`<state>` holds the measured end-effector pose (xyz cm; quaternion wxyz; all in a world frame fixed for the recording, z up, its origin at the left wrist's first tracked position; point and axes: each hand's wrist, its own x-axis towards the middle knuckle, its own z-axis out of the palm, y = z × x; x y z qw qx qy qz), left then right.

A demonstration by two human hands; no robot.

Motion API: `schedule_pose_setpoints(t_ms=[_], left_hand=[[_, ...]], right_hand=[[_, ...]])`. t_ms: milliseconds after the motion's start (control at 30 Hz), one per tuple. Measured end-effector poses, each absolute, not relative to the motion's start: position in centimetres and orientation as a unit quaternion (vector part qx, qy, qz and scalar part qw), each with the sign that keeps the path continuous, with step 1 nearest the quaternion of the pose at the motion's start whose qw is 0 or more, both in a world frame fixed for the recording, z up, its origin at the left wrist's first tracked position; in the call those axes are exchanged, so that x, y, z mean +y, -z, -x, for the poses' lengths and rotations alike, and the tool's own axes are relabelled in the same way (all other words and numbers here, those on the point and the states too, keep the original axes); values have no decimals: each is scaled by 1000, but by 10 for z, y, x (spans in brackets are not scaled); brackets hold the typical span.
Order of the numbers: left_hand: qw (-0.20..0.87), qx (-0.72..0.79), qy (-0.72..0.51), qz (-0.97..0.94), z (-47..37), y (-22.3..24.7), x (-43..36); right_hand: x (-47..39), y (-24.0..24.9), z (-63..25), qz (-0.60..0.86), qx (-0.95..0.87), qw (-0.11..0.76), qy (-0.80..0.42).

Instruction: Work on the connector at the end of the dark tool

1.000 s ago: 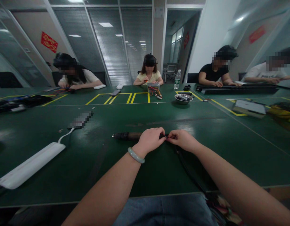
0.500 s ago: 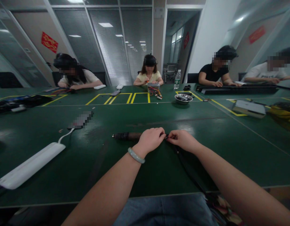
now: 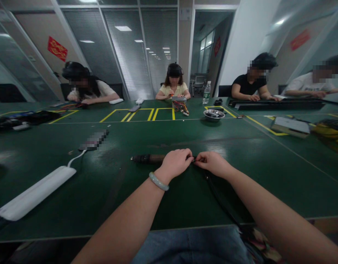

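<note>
A dark cylindrical electric screwdriver (image 3: pixel 155 158) lies flat on the green table, its black nose and small silver tip pointing left. My left hand (image 3: pixel 176 163) is closed over its rear end, thumb and fingers bent down around it. Close beside, my right hand (image 3: pixel 212 164) pinches a black cable (image 3: pixel 216 194) where it meets the tool's rear. A small metallic bit shows between the two sets of fingertips, too small to make out. From there the cable runs down past the table's front edge.
A white power strip (image 3: pixel 37 193) lies at left, joined by a white cord to a phone (image 3: pixel 94 140). Farther off are a metal bowl (image 3: pixel 214 115), a water bottle (image 3: pixel 206 92), a pale box (image 3: pixel 291 127) and yellow tape lines. Several people sit around the table.
</note>
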<state>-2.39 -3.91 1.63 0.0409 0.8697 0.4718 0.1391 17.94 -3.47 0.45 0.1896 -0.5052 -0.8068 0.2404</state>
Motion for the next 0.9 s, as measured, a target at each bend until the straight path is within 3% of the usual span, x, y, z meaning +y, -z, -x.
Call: schedule_pose_setpoints(t_ms=[900], left_hand=[[45,464,-148,-872,26,-13,-38]], right_hand=[[-33,-1,-180,502,-810,196,-233]])
